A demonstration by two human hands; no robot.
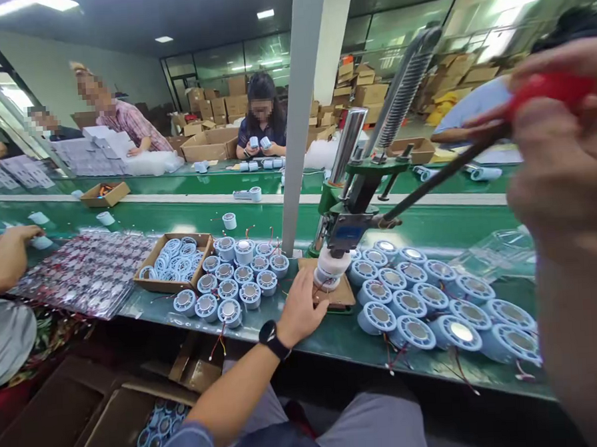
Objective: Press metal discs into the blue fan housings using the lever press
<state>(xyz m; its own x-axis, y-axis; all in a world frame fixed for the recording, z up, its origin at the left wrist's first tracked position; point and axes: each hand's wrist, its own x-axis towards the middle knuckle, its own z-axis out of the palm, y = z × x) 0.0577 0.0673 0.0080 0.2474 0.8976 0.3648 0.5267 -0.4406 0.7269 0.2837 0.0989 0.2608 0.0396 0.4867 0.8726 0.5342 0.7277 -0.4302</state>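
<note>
My right hand (558, 130), large and blurred at the right, is wrapped around the red knob (546, 94) of a press lever (441, 176). The lever runs down to a green and black hand press (351, 227). Its ram meets a white cylindrical piece (329, 268) on a brown board (340, 296). My left hand (300, 303), with a dark watch on its wrist, lies at the left of that piece with fingers stretched out and thumb apart. Whether the fingertips touch the piece is unclear. Light blue round motor-like units stand left (228, 289) and right (410, 302) of the press.
Pale blue rings fill a cardboard box (207, 245) on the green bench, near a wrapped sheet of parts (85, 271). A grey post (297, 117) rises behind the press. A co-worker's arm (3, 262) reaches in at left. Other people work across the conveyor (198, 219).
</note>
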